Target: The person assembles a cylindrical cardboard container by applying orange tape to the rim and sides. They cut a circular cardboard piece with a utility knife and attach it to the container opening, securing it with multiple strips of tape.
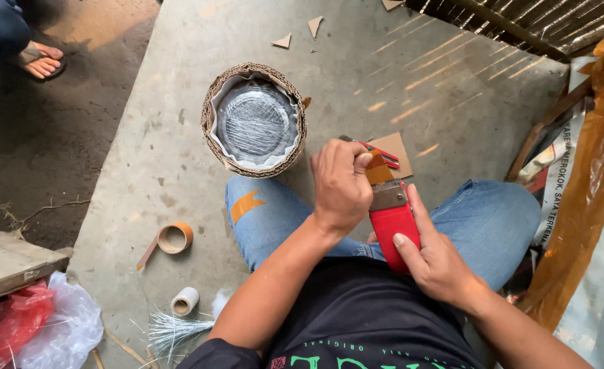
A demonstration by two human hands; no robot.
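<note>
I sit cross-legged on a concrete floor. My right hand (433,254) grips a red tape dispenser (394,222) held over my lap. My left hand (341,183) pinches the brown tape end (378,171) at the dispenser's metal front. In front of my knees stands a round bundle wrapped in corrugated cardboard (255,121), with white padding and a plastic-wrapped disc showing at its top. A strip of brown tape (246,205) sticks to my left jeans leg.
A nearly used brown tape roll (174,238) and a small white roll (185,301) lie at left, near clear plastic strands (172,331). Red-handled scissors (377,150) rest on a cardboard scrap. Another person's sandalled foot (41,61) is at top left. Orange plastic sheeting (588,184) hangs at right.
</note>
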